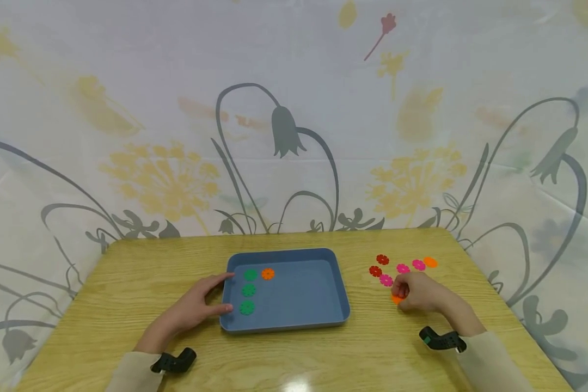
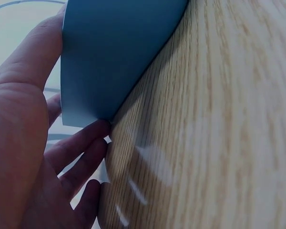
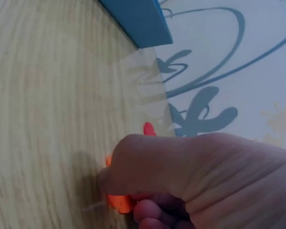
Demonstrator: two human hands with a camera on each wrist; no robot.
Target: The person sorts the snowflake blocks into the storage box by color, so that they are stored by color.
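Note:
A shallow blue-grey tray (image 1: 299, 294) lies on the table. Inside, at its left side, are three green flower-shaped pieces (image 1: 249, 290) in a column and one orange flower-shaped piece (image 1: 268, 274). My left hand (image 1: 203, 302) touches the tray's left rim, thumb and forefinger spread and fairly straight; in the left wrist view other fingertips rest near the outer wall's base. Right of the tray, my right hand (image 1: 418, 291) pinches another orange flower piece (image 3: 119, 202) at the tabletop, its far part hidden by the fingers.
Beyond the right hand lie dark red flower pieces (image 1: 382, 259), pink ones (image 1: 386, 280) and an orange one (image 1: 430, 262). A patterned cloth (image 1: 294, 185) hangs behind the wooden table (image 1: 362, 354). Each wrist wears a black camera band (image 1: 441, 339).

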